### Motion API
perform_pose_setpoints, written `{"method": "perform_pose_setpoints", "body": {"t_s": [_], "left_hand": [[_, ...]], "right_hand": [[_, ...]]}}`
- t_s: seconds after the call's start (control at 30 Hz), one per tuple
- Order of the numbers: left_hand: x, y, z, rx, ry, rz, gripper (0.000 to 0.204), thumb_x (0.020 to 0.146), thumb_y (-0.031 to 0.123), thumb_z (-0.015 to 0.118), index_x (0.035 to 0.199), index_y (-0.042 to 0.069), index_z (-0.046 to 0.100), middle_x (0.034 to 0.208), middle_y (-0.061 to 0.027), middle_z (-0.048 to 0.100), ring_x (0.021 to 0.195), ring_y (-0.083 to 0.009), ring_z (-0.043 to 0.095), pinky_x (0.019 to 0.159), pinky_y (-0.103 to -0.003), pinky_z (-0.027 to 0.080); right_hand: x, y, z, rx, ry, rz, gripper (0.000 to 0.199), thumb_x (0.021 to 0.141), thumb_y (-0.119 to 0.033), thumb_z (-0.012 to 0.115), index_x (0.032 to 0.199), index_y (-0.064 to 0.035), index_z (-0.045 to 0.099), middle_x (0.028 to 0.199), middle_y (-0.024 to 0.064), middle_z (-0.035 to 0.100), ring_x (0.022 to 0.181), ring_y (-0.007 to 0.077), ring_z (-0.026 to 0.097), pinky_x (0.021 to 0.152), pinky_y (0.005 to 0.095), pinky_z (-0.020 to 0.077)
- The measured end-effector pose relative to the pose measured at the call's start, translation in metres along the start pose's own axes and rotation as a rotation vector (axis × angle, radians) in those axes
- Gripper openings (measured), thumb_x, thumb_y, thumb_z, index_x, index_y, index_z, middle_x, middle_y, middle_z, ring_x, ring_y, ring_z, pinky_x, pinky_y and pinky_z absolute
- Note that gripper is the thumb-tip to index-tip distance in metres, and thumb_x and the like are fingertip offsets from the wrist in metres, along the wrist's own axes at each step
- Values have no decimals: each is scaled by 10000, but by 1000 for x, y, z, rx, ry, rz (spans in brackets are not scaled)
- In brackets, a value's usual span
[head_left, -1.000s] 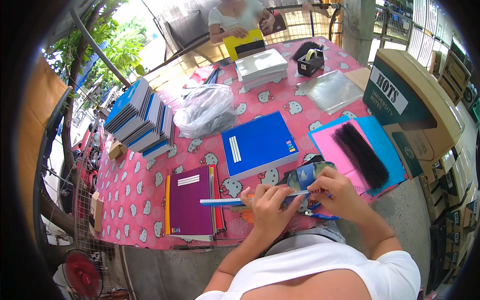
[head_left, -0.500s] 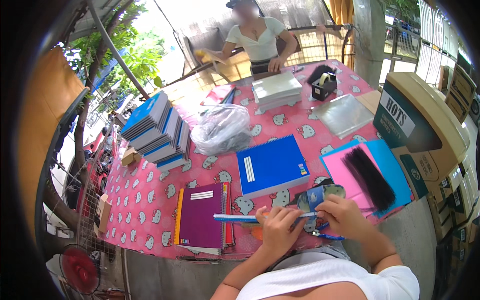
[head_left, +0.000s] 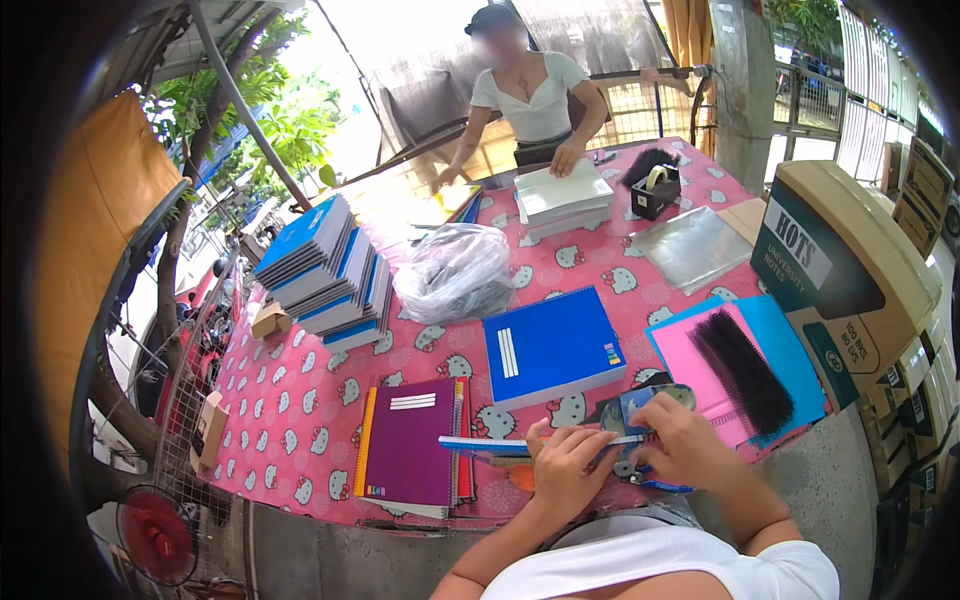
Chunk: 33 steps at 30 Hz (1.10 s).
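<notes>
Near the table's front edge, a thin blue notebook stands on its long edge, seen nearly edge-on. My left hand is closed around it near its middle. At the notebook's right end my right hand bends its fingers in a pinch; what lies between the fingertips is too small to make out. Just under that hand are the blue handles of a tool, partly hidden. A blue-and-green patterned item lies behind it. Beyond my hands rests a stack of blue spiral notebooks.
Purple notebooks lie at left, behind them stacked blue notebooks and a plastic bag. Black binding coils sit on pink and blue sheets at right, near a large carton. Across the table stands a co-worker beside a tape dispenser.
The co-worker's arm has come down, bringing a yellow-covered item onto the far-left pile. My hands stay at the blue notebook, with the right fingers slightly shifted. The whole view has moved a little.
</notes>
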<state>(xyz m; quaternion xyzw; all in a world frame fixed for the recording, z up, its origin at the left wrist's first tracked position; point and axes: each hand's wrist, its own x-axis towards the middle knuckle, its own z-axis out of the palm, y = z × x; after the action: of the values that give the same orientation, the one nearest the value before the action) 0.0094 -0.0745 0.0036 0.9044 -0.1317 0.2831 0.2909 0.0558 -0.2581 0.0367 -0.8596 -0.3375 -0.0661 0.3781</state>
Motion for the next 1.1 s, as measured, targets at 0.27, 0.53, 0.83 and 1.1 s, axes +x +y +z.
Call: {"method": "perform_pose_setpoints", "body": {"t_s": [0.27, 0.53, 0.83, 1.1], "left_hand": [[-1, 1, -2, 1, 9, -3, 194, 710, 208, 771, 884, 142, 717, 805, 16, 688, 794, -144, 607, 935, -414, 283], [-1, -2, 0, 4, 11, 3, 164, 743, 232, 746, 875, 144, 704, 828, 18, 687, 805, -147, 607, 875, -401, 303], [4, 5, 3, -3, 60, 73, 181, 757, 162, 722, 928, 114, 688, 910, -22, 679, 838, -168, 614, 921, -416, 321], [12, -10, 3, -221, 12, 368, 313, 695, 35, 736, 1000, 16, 670, 996, -120, 658, 851, -270, 632, 759, -385, 508]], "right_hand": [[1, -8, 4, 61, 50, -12, 128, 766, -137, 692, 832, -47, 629, 794, 96, 574, 716, 302, 603, 605, 391, 480], [1, -9, 2, 79, 5, 9, 188, 749, -134, 704, 893, -39, 627, 854, 115, 591, 785, 301, 604, 657, 411, 481], [-1, 8, 8, 31, -13, -107, 214, 744, -94, 707, 918, -19, 608, 836, 137, 564, 790, 331, 586, 676, 401, 477], [0, 5, -3, 213, -22, 8, 213, 709, -53, 737, 891, -24, 630, 817, 119, 593, 704, 272, 609, 600, 357, 478]]}}
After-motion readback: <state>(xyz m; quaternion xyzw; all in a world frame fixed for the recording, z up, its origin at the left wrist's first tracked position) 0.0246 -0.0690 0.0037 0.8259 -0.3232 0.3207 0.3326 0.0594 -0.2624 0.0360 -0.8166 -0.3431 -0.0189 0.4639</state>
